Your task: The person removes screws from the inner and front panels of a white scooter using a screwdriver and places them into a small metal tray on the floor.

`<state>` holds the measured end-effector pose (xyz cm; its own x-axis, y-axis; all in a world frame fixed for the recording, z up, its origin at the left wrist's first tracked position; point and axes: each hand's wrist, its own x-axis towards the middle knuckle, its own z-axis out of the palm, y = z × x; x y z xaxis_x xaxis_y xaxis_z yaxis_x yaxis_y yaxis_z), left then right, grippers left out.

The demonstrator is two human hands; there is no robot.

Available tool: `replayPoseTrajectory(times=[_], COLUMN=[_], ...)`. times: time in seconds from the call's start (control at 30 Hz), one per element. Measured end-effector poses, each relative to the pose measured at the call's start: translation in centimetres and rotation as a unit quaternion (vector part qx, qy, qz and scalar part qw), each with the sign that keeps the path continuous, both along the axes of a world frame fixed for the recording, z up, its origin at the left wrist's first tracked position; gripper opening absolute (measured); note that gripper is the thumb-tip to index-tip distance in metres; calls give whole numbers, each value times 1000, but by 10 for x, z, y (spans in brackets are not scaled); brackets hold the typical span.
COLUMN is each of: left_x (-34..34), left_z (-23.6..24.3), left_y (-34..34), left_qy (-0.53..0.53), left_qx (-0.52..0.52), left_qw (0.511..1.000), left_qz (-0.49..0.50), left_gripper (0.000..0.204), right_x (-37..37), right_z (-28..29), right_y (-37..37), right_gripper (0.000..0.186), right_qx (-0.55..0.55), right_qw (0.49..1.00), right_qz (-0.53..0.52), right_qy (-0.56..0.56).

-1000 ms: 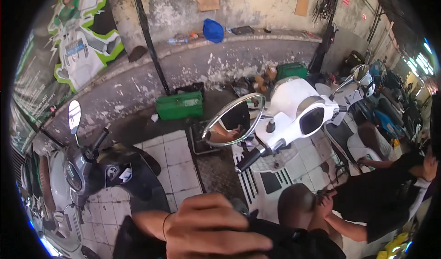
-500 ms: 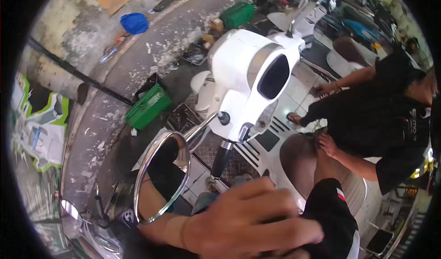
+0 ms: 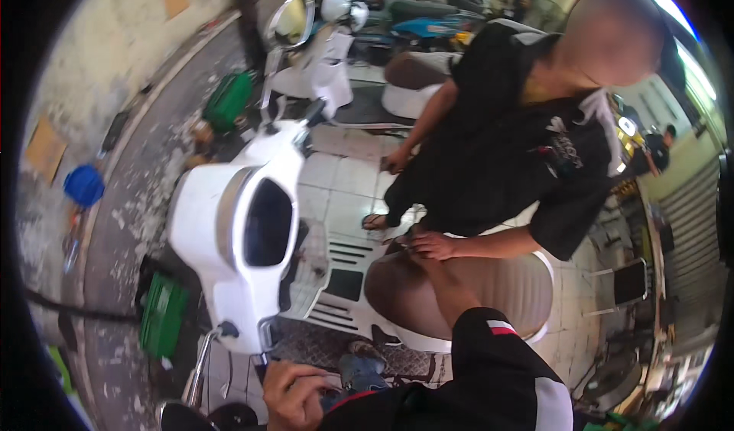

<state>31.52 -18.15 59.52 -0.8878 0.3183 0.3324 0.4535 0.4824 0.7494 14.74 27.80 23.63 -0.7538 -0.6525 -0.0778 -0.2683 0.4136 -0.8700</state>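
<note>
A white scooter (image 3: 222, 293) with a dark oval dash panel (image 3: 269, 222) stands at my left. My left hand (image 3: 293, 394) is closed at the lower edge, its fingers curled beside the black handlebar grip (image 3: 261, 364). Whatever it may hold is hidden. My right arm reaches over the brown ribbed seat (image 3: 501, 286). At its front, my right hand (image 3: 422, 256) meets the hand (image 3: 436, 245) of a co-worker in a black shirt. That hand covers my fingers, so I cannot tell what they do. The co-worker's other hand (image 3: 396, 160) hangs lower, near a dark object.
Another white scooter (image 3: 325, 64) stands behind, with more bikes past it. Green crates (image 3: 162, 316) and a blue bundle (image 3: 84, 185) lie along the left wall. A chrome mirror stem (image 3: 200, 366) juts out near my left hand. A black chair (image 3: 623, 284) stands at the right.
My view has swung up and right, bringing more of the co-worker into sight. My left hand appears lower and further left, nearer the grip. My right arm still reaches to the seat.
</note>
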Motion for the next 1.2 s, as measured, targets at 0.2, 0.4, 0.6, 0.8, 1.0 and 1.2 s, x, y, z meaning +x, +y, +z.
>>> replayPoseTrajectory(times=[0.2,0.4,0.6,0.8,1.0,1.2], left_x=[4,0,5,39,108,122], left_z=[-60,-62,-66,-73,-197,-281], left_y=[-4,-12,-20,-43,-190,-279], left_qy=[59,91,110,54,-48,-280], left_qx=[-176,-215,-176,77,106,147], left_qw=[981,971,977,994,974,913], left_qz=[45,57,45,51,195,258], left_gripper=[8,11,10,12,9,14], right_x=[5,10,-10,118,213,253], right_z=[-7,15,67,13,76,86], right_y=[52,9,-194,-182,-320,-390], right_gripper=[32,27,24,29,22,19], right_qx=[-94,-15,271,112,-13,28], right_qw=[994,972,815,823,880,905], right_qz=[57,-233,-497,-507,-418,-396], right_qy=[-19,32,125,232,223,155])
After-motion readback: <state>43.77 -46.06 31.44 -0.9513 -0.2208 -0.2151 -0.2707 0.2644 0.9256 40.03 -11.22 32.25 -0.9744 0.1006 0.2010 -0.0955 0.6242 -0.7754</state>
